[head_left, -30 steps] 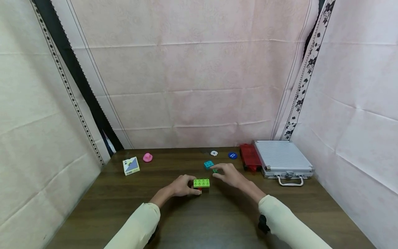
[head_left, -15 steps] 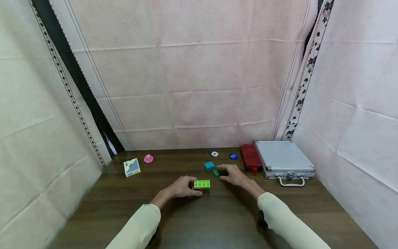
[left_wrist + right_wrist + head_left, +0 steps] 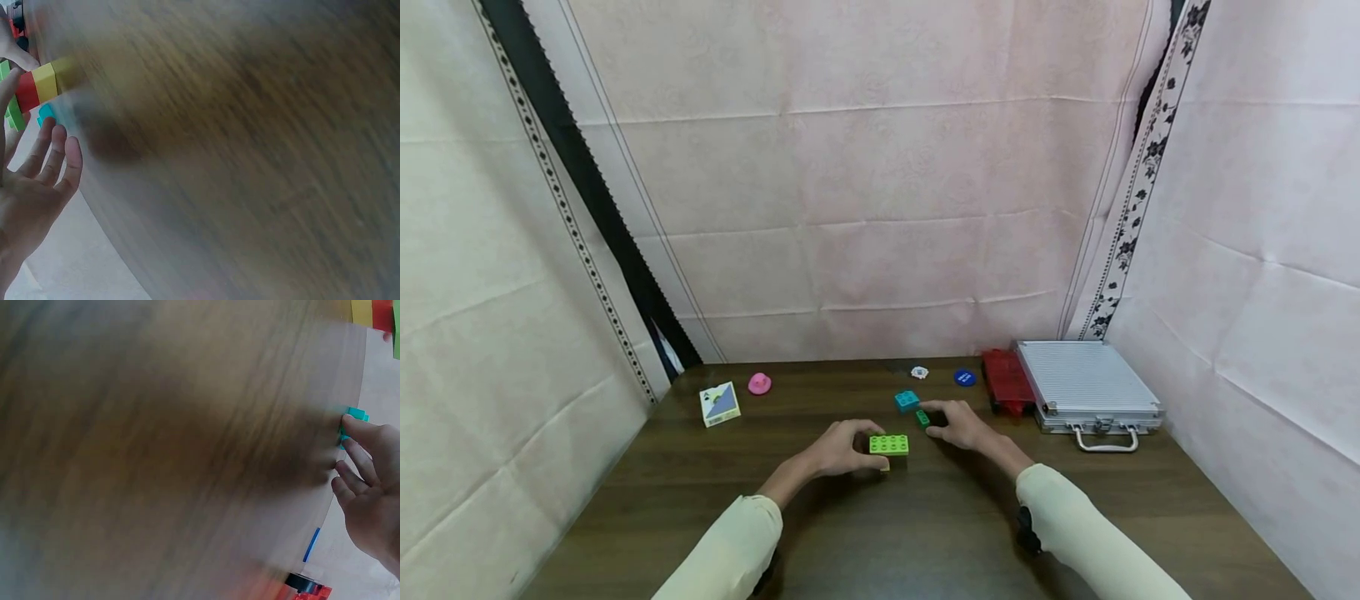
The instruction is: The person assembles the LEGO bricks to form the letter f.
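My left hand [image 3: 838, 450] grips a stack of toy building bricks, thumb on the near side and fingers on the far side. Light green [image 3: 889, 445] tops the stack, with red [image 3: 27, 92] and yellow [image 3: 45, 83] below it in the left wrist view. To the right, my right hand [image 3: 961, 425] pinches a small green brick [image 3: 922, 418] between thumb and index finger, low at the table. Just behind that brick sits a blue brick [image 3: 906, 401], its edge close to the index fingertip. The remaining right fingers are loosely bent in the right wrist view.
A silver case [image 3: 1090, 383] stands at the right beside a red toy vehicle [image 3: 1007, 379]. Along the back lie a blue disc [image 3: 965, 377] and a white flower-like piece [image 3: 919, 372]. A pink knob-like toy [image 3: 759, 383] and a small patterned box [image 3: 719, 404] are at the left.
My right hand has drawn back slightly rightward from over the small green brick, and its thumb and index finger now close on it. The left hand keeps its place at the stack.
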Tool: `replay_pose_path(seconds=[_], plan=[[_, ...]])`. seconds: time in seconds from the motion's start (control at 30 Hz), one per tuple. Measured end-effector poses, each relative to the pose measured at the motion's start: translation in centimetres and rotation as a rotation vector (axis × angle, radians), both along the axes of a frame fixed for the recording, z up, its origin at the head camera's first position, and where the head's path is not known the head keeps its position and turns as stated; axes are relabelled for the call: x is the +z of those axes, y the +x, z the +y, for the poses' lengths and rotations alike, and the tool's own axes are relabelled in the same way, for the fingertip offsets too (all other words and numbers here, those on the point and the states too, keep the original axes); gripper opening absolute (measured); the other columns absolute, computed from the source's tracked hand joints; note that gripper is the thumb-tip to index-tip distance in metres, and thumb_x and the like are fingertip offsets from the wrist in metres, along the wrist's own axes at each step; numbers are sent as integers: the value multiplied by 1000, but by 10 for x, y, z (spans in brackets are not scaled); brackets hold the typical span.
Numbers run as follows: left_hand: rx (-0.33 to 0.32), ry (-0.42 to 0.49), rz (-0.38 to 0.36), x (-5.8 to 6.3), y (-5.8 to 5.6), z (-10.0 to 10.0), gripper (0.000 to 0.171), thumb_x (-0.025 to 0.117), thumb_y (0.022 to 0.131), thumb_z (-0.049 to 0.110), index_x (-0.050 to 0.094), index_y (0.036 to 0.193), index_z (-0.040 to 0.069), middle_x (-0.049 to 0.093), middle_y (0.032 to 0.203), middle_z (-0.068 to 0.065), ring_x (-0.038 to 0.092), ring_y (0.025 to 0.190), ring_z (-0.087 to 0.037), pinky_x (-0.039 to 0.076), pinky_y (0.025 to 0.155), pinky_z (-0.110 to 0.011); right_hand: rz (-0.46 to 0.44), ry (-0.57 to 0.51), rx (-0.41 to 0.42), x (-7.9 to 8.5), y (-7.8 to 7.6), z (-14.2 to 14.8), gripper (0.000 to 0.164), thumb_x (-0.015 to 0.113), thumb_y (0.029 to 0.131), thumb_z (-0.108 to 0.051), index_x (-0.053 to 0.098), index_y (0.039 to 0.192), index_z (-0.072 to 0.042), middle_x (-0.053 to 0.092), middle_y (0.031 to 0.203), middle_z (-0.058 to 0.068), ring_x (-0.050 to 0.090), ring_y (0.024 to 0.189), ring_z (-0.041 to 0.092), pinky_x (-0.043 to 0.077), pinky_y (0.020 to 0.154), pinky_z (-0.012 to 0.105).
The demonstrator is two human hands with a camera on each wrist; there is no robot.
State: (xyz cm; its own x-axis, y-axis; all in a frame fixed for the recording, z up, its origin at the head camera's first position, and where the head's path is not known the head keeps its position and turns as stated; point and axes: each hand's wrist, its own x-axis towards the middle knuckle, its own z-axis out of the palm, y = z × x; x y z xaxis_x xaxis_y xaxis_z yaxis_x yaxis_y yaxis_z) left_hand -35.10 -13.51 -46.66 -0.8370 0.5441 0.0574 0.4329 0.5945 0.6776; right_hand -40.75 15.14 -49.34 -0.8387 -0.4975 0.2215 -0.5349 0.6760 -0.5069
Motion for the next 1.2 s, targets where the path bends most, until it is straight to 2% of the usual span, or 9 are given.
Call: replay_pose_path(seconds=[0.17, 0.27, 0.47, 0.77, 0.93, 1.2], plan=[[-10, 11, 34, -1, -3, 3, 40, 80, 93, 34, 70, 128, 18, 68, 113, 3, 61, 88, -14, 52, 79, -31, -16, -16, -8, -1, -1, -6, 44, 76, 96, -10, 65, 138, -3, 67, 135, 17, 61, 128, 35, 50, 103, 50], [-17, 10, 46, -2, -5, 4, 39, 80, 93, 35, 71, 127, 20, 69, 110, 5, 61, 87, -16, 52, 76, -30, -24, -30, -12, 1, 0, -9, 44, 77, 96, -12, 66, 138, -5, 68, 134, 15, 62, 127, 33, 50, 103, 48], [-11, 30, 40, -5, -4, 5, 31, 80, 94, 30, 73, 122, 18, 68, 98, 3, 61, 86, -18, 50, 72, -28, -1, -48, 16, 14, 5, -12, 44, 76, 97, -13, 65, 137, -2, 67, 136, 15, 63, 127, 32, 51, 103, 49], [7, 55, 20, -8, -4, 4, 30, 80, 95, 29, 73, 121, 17, 67, 98, 3, 61, 86, -18, 51, 71, -29, 91, -64, 83, 38, 18, -16, 43, 77, 96, -14, 66, 135, 0, 68, 134, 14, 61, 129, 32, 49, 104, 51], [17, 72, 0, -8, -4, 4, 28, 80, 94, 30, 74, 119, 17, 68, 99, 5, 62, 88, -18, 52, 73, -29, 99, -88, 115, 48, 28, -19, 43, 79, 95, -16, 68, 133, -1, 70, 132, 13, 66, 122, 29, 53, 100, 48], [3, 103, -14, -8, -4, 4, 30, 80, 94, 27, 75, 119, 12, 71, 99, 1, 65, 88, -21, 53, 72, -30, 90, -107, 198, 50, 43, -30, 37, 79, 95, -16, 70, 129, -4, 72, 126, 12, 68, 118, 32, 55, 96, 48]])
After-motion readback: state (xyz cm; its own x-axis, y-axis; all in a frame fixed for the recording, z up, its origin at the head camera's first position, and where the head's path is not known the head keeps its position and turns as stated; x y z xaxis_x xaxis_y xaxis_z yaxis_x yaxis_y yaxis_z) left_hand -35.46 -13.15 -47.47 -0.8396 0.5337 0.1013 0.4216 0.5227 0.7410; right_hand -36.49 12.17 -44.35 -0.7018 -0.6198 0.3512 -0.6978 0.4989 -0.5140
